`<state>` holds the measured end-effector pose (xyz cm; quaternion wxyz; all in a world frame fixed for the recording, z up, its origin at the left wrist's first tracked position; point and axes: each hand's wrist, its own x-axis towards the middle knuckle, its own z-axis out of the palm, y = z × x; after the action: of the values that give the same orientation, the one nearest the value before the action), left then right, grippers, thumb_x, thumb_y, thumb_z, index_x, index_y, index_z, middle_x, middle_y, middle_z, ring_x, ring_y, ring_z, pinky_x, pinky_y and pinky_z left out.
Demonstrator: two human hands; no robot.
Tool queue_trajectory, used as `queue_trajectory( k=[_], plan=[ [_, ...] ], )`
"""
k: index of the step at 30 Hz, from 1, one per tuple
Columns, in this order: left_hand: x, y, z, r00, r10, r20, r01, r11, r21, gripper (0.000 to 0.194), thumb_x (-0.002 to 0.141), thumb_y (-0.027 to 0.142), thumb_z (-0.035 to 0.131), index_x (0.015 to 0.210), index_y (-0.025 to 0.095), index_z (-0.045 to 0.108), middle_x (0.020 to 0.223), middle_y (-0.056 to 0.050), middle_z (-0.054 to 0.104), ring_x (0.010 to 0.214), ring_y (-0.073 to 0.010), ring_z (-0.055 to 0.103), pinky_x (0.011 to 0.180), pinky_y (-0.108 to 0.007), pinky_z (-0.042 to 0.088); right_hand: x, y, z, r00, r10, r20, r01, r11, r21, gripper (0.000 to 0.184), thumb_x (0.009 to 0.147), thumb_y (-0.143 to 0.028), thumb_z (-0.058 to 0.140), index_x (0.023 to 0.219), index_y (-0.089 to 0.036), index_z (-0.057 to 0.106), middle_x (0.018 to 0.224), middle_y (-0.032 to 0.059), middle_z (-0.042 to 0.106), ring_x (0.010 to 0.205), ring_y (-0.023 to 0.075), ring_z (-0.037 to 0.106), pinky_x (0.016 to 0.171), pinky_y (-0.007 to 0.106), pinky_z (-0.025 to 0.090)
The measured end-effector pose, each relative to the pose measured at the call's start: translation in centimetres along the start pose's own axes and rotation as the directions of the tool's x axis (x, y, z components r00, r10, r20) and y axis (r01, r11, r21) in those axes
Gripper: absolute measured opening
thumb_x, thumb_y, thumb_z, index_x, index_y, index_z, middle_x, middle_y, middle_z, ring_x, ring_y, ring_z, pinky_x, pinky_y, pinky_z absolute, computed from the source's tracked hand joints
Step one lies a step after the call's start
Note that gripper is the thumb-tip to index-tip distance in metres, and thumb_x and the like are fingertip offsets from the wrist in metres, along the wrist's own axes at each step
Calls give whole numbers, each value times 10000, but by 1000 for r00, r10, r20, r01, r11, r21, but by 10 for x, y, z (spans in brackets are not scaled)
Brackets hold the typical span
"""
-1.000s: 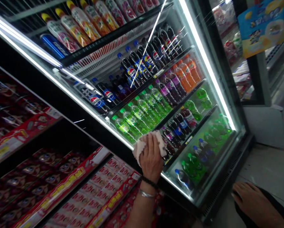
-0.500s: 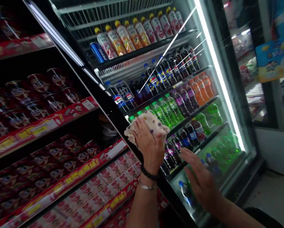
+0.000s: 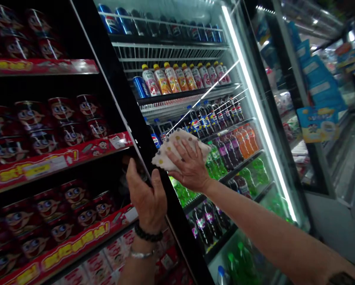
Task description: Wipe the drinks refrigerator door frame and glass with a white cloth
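Soft matt spotted cloth (image 3: 177,152) on the fridge's glossy glass door (image 3: 248,130)

One camera on the person's head looks forward and down; it is close to the tall glass-fronted drinks fridge (image 3: 248,130).

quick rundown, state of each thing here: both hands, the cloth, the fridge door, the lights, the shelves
left hand: gripping the black door frame edge
right hand: fingers spread, flat, pressing the cloth to the glass
spotted cloth: crumpled, pinned under the right hand
fridge door: appears shut, glass streaked with reflections
fridge light strip: on
fridge shelves: stocked with upright bottles and cans
red snack shelves: stocked full
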<state>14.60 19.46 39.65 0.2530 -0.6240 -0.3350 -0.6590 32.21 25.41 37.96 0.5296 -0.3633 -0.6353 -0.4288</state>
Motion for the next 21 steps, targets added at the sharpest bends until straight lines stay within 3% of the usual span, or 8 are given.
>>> queue_trajectory(
  k=[3, 7, 10, 12, 14, 15, 18, 21],
  plan=[
    [7, -18, 24, 997, 45, 67, -48, 998, 33, 849, 1085, 484, 531, 1731, 26, 225, 1755, -287, 340, 1654, -374, 366, 1375, -586, 361, 57, 49, 0, 1000, 23, -21, -25, 995, -99, 682, 1147, -706, 536, 1736, -380, 425, 1837, -21, 133, 1716, 336, 41, 1393, 700, -27],
    [4, -25, 34, 996, 66, 52, -69, 996, 62, 859, 1089, 489, 535, 1748, 49, 203, 1777, -276, 305, 1669, -366, 343, 1394, -557, 336, 103, 140, 3, 960, 265, -87, -274, 954, -121, 609, 1205, -568, 442, 1773, -374, 342, 1834, -56, 145, 1702, 353, 62, 1388, 710, 76],
    [3, -26, 32, 996, 77, 35, -79, 995, 64, 861, 1091, 523, 534, 1754, 76, 215, 1770, -268, 327, 1644, -382, 381, 1378, -577, 354, 106, 199, 1, 844, 527, -96, -535, 841, -78, 602, 1215, -496, 375, 1780, -291, 346, 1823, 20, 209, 1680, 403, 112, 1360, 752, 112],
    [3, -27, 32, 996, 89, 13, -90, 994, 68, 870, 1086, 556, 526, 1745, 63, 244, 1726, -291, 386, 1599, -416, 431, 1347, -624, 380, 98, 217, 0, 758, 647, -84, -652, 755, -74, 611, 1216, -472, 331, 1779, -234, 347, 1808, 79, 244, 1671, 420, 137, 1339, 779, 128],
    [4, -27, 33, 997, 71, -8, -70, 994, 81, 893, 1074, 612, 507, 1730, 49, 286, 1632, -316, 481, 1510, -451, 504, 1284, -683, 428, 87, 212, 1, 714, 694, -93, -700, 708, -94, 620, 1214, -466, 327, 1780, -212, 336, 1804, 96, 253, 1670, 407, 159, 1343, 764, 155],
    [5, -27, 33, 999, 52, -12, -51, 995, 88, 907, 1067, 641, 494, 1725, 47, 302, 1581, -321, 519, 1462, -461, 531, 1250, -706, 449, 82, 202, 2, 728, 677, -103, -685, 720, -108, 623, 1213, -470, 337, 1779, -210, 339, 1807, 91, 247, 1672, 398, 163, 1351, 746, 168],
    [6, -26, 34, 1000, 18, -10, -17, 995, 98, 944, 1052, 693, 461, 1716, 36, 324, 1469, -326, 571, 1360, -473, 567, 1176, -747, 490, 77, 149, 6, 867, 477, -141, -495, 856, -147, 626, 1210, -509, 353, 1764, -218, 378, 1826, 45, 193, 1686, 371, 141, 1383, 686, 172],
    [6, -23, 32, 1000, 9, -14, -7, 995, 101, 973, 1040, 715, 452, 1702, 11, 342, 1408, -336, 583, 1310, -491, 586, 1116, -764, 523, 93, 84, 1, 989, 124, -79, -138, 967, -214, 658, 1207, -598, 361, 1764, -247, 383, 1841, 14, 127, 1708, 354, 51, 1405, 660, 106]
  ],
)
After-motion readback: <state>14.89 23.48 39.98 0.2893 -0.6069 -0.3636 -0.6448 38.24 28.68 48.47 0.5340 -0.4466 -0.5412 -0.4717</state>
